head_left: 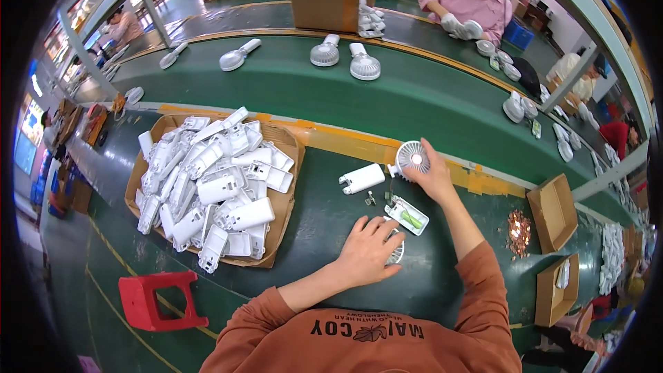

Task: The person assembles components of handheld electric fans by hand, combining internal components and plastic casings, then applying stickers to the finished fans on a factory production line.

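Note:
My right hand [432, 174] grips the rim of a round white fan head [412, 157], with its grille facing up. Thin wires run down from it toward an opened white handle half [407, 215], where a green battery [411, 220] shows. Lower down, my left hand [369, 250] curves over a second white fan head [396, 251], thumb on one side and fingers on the other, hiding most of it. Left of the right hand lies a white handle cover [362, 179]. Between cover and handle half is a small metallic part [371, 198].
On my left, a cardboard tray [295, 166] is heaped with white handle shells [207, 186]. Beyond the bench, a green conveyor [276, 83] carries handheld fans. To the right are copper-coloured pieces [518, 233] and two cardboard boxes [554, 214]. Co-workers sit across; a red stool [138, 302] stands lower left.

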Available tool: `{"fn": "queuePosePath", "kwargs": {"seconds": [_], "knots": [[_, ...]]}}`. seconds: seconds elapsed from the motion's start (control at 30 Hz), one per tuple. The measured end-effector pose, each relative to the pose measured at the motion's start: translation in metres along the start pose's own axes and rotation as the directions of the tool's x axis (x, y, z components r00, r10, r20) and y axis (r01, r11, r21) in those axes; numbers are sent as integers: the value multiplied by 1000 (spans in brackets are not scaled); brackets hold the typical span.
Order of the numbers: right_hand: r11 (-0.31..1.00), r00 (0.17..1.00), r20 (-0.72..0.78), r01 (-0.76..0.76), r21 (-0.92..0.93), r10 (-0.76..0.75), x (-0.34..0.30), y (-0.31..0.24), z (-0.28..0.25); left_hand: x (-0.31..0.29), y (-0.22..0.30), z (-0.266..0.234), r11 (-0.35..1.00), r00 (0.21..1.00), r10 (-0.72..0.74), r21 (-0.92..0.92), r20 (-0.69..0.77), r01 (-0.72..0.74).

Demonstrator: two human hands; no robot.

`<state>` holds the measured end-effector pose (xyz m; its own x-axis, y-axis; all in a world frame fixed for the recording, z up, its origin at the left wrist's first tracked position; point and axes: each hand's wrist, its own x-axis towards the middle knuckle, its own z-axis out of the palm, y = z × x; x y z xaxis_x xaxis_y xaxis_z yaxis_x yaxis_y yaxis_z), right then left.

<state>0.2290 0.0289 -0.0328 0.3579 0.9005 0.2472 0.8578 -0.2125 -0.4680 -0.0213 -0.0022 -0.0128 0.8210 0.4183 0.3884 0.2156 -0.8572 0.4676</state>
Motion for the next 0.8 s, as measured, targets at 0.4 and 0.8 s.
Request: {"fn": "queuePosePath", "kwargs": {"seconds": [0.4, 0.8], "knots": [[233, 989, 131, -144, 962, 72, -55, -68, -67, 19, -29, -18, 970, 981, -109, -231, -160, 70], [-187, 981, 82, -49, 981, 174, -74, -61, -77, -2, 0, 34, -816, 837, 65, -454, 544, 358]]}}
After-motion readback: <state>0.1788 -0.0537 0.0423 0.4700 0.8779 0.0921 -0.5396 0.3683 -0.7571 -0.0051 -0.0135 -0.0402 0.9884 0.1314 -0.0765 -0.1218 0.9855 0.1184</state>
